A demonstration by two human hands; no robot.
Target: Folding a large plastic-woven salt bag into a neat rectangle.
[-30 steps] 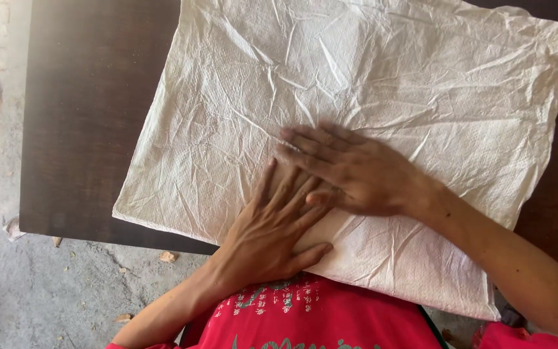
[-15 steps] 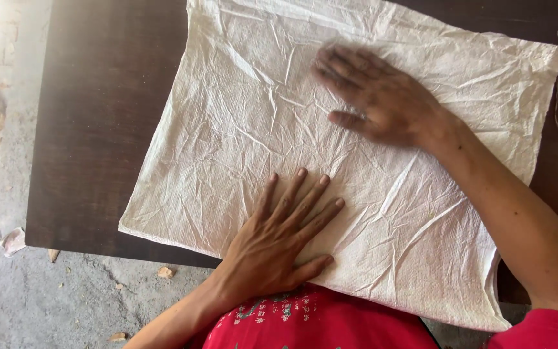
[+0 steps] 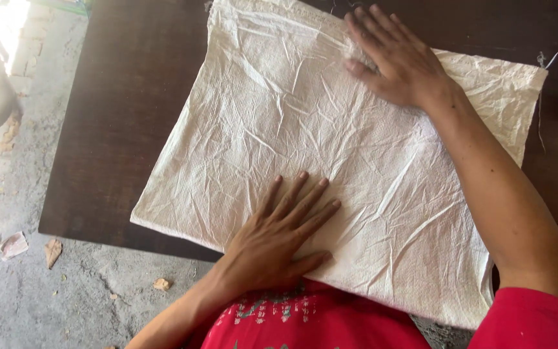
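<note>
From the head camera we see a creased white woven sack (image 3: pixel 330 168) lying flat on a dark wooden table (image 3: pixel 124 129), its near edge overhanging the table's front. Our left hand (image 3: pixel 279 239) presses flat on the sack's near part, fingers spread, gripping nothing. Our right hand (image 3: pixel 398 61) lies open, palm down, near the sack's far edge, holding nothing. Below the table, bare concrete floor (image 3: pixel 46 304).

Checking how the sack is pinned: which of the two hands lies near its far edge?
The right hand, flat near the far edge of the white woven sack. The left hand presses near the close edge.
</note>
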